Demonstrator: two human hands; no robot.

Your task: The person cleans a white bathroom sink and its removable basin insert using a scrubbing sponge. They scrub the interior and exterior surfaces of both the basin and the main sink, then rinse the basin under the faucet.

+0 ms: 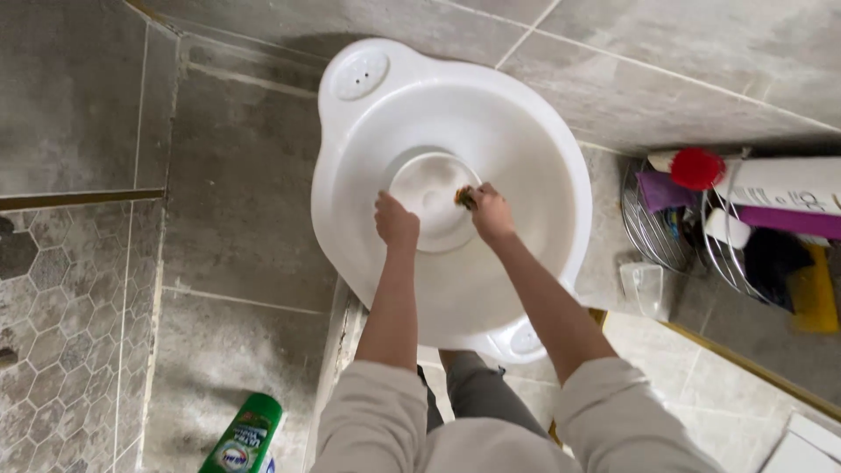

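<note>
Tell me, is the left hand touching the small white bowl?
Touching. The head view shows the left hand gripping the rim of the small white bowl, no gap.

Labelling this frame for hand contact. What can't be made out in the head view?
- Thing in the right hand: small, blurred, mostly covered by fingers; a scrubber or sponge, cannot tell.
- Left hand grip on the small white bowl: fingers hidden behind the hand.
- Green bottle: cut off by the bottom edge.
- Wire rack contents: overlapping, partly shadowed.
- White basin near rim: hidden by forearms.
</note>
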